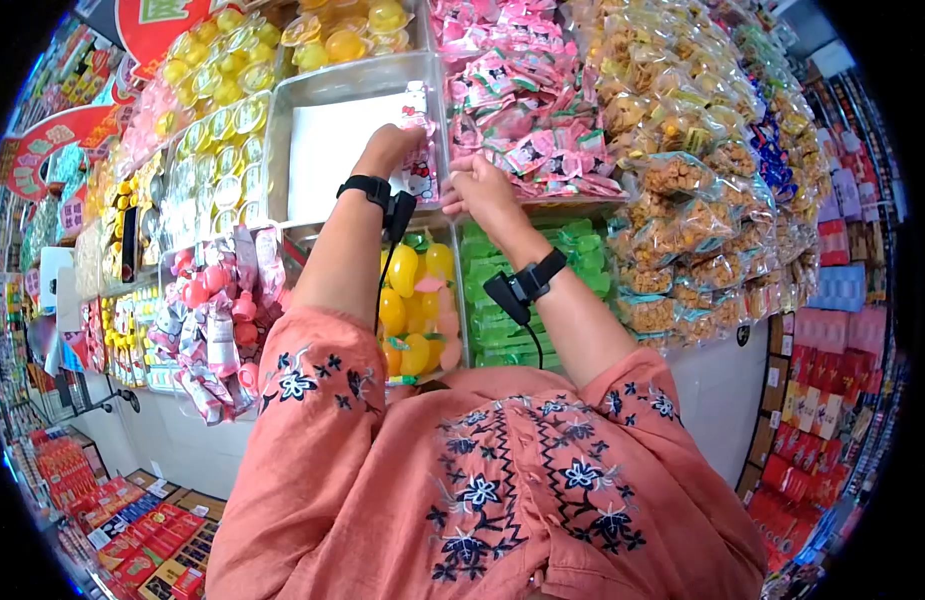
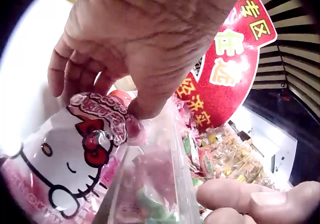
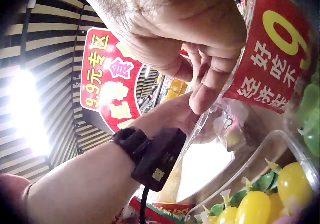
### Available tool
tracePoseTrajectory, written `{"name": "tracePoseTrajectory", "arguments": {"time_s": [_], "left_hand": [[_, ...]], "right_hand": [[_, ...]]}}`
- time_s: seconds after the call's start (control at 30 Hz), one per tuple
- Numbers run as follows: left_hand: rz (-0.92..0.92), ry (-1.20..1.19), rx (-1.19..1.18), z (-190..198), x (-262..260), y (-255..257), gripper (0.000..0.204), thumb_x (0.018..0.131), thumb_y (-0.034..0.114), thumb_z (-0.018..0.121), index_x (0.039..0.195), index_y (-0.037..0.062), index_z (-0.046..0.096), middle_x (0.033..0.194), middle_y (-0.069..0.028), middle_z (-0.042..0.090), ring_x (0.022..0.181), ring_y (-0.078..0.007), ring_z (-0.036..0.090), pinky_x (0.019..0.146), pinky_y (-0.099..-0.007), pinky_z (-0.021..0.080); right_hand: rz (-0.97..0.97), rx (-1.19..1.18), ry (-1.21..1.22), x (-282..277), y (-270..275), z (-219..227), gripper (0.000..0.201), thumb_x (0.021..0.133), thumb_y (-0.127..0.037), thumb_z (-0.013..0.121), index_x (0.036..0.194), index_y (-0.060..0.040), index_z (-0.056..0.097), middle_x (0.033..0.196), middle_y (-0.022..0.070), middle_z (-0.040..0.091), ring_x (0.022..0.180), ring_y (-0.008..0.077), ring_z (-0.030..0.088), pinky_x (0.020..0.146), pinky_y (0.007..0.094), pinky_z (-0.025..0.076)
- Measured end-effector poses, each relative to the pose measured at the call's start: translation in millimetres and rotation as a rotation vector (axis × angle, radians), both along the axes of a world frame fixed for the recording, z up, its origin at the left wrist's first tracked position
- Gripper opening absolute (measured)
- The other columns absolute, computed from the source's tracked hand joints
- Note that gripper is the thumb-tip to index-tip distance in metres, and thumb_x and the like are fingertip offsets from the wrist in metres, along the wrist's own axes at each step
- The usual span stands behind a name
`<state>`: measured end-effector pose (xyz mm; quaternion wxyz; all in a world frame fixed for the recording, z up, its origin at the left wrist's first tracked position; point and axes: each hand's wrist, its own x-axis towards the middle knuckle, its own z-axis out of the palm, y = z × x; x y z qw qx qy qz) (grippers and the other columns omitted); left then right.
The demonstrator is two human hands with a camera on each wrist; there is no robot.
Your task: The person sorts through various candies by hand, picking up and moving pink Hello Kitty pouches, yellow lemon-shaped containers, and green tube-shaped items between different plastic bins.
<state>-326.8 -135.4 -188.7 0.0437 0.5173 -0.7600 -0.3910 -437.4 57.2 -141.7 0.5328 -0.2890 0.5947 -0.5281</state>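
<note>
A white and pink Hello Kitty packet [image 2: 65, 164] stands along the right wall of a white-bottomed bin [image 1: 327, 140]. My left hand [image 1: 390, 150] reaches into this bin and pinches the packet's crinkled top between thumb and fingers. In the left wrist view, the packet stands close beside the clear divider [image 2: 182, 169]. My right hand [image 1: 482, 195] hovers at the divider's other side, over the near edge of the pink packets [image 1: 527, 120]. Its fingers are loosely bent with nothing between them, the fingertips [image 3: 200, 101] right at the clear rim.
Nearer my body are bins of yellow fruit-shaped candies [image 1: 407, 280] and green packets [image 1: 502, 240]. Bagged brown snacks [image 1: 677, 180] pile up at the right. Yellow cups [image 1: 217, 160] fill a left bin, and a red sign [image 2: 235, 58] stands over the display.
</note>
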Motion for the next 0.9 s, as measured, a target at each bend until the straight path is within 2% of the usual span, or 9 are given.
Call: {"name": "tracePoseTrajectory", "arguments": {"time_s": [0.13,0.23,0.33,0.43,0.53,0.63,0.8,0.87,0.9], "left_hand": [[0.031,-0.014,0.036,17,-7,4,0.049,0.082,0.041,0.06,0.089,-0.0063,0.07,0.09,-0.0256,0.07,0.088,-0.0391,0.069,0.08,-0.0427,0.051],[0.071,-0.089,0.012,7,-18,-8,0.043,0.081,0.036,0.062,0.091,-0.0057,0.07,0.091,-0.0248,0.071,0.091,-0.0388,0.069,0.082,-0.0429,0.052],[0.126,-0.071,-0.021,9,-19,-4,0.04,0.08,0.032,0.064,0.093,-0.0053,0.071,0.094,-0.0245,0.071,0.093,-0.0392,0.069,0.083,-0.0424,0.053],[0.007,-0.113,-0.038,6,-19,-11,0.041,0.08,0.033,0.066,0.093,-0.0051,0.071,0.096,-0.025,0.071,0.093,-0.0393,0.069,0.082,-0.0414,0.054],[0.015,-0.026,-0.159,-5,-11,-20,0.04,0.082,0.032,0.068,0.089,-0.0067,0.072,0.082,-0.0208,0.071,0.075,-0.0274,0.069,0.068,-0.041,0.052],[-0.181,-0.138,-0.17,-3,5,-27,0.038,0.082,0.031,0.07,0.09,-0.0069,0.072,0.085,-0.0203,0.072,0.075,-0.0267,0.069,0.069,-0.0402,0.052],[-0.089,-0.295,-0.247,-34,10,-42,0.049,0.079,0.046,0.071,0.105,0.0046,0.072,0.115,-0.024,0.067,0.107,-0.0405,0.065,0.089,-0.0462,0.053],[0.024,-0.269,-0.224,4,-1,-14,0.057,0.08,0.051,0.07,0.117,0.0076,0.068,0.12,-0.0232,0.064,0.113,-0.0411,0.062,0.092,-0.0492,0.051],[0.026,-0.272,-0.289,11,-4,-4,0.058,0.08,0.054,0.069,0.118,0.0088,0.067,0.115,-0.0223,0.066,0.109,-0.0403,0.063,0.09,-0.0487,0.051]], "right_hand": [[0.0,-0.007,-0.01,1,0,-1,0.028,0.092,-0.01,0.052,0.116,0.0046,0.049,0.097,0.0147,0.063,0.075,0.0205,0.066,0.065,0.0299,0.057],[-0.003,-0.012,-0.012,1,1,0,0.028,0.092,-0.01,0.051,0.117,0.0046,0.049,0.098,0.0149,0.062,0.076,0.0206,0.066,0.065,0.0302,0.057],[-0.009,-0.011,-0.006,1,-1,-2,0.028,0.092,-0.01,0.051,0.117,0.0046,0.049,0.099,0.0152,0.062,0.076,0.0206,0.066,0.066,0.0305,0.057],[-0.005,-0.015,-0.002,1,-1,-5,0.028,0.093,-0.01,0.051,0.117,0.0045,0.05,0.098,0.0151,0.062,0.076,0.0206,0.066,0.066,0.0308,0.057],[-0.004,-0.013,0.001,1,0,-4,0.028,0.093,-0.01,0.051,0.117,0.0043,0.05,0.098,0.0149,0.062,0.076,0.0206,0.066,0.066,0.0309,0.058],[-0.005,-0.015,0.003,0,0,-4,0.027,0.093,-0.01,0.05,0.117,0.0042,0.05,0.097,0.0147,0.062,0.076,0.0208,0.066,0.065,0.0308,0.058],[-0.008,0.009,0.002,2,-1,0,0.027,0.093,-0.01,0.05,0.117,0.0043,0.049,0.097,0.0147,0.062,0.076,0.021,0.066,0.065,0.0306,0.058],[-0.005,0.018,0.012,2,-2,1,0.028,0.093,-0.009,0.05,0.117,0.0044,0.049,0.097,0.0149,0.062,0.076,0.021,0.066,0.065,0.0307,0.058],[-0.005,0.009,0.009,1,-2,1,0.028,0.093,-0.009,0.05,0.117,0.0043,0.049,0.097,0.0149,0.062,0.076,0.021,0.066,0.065,0.0307,0.058]]}}
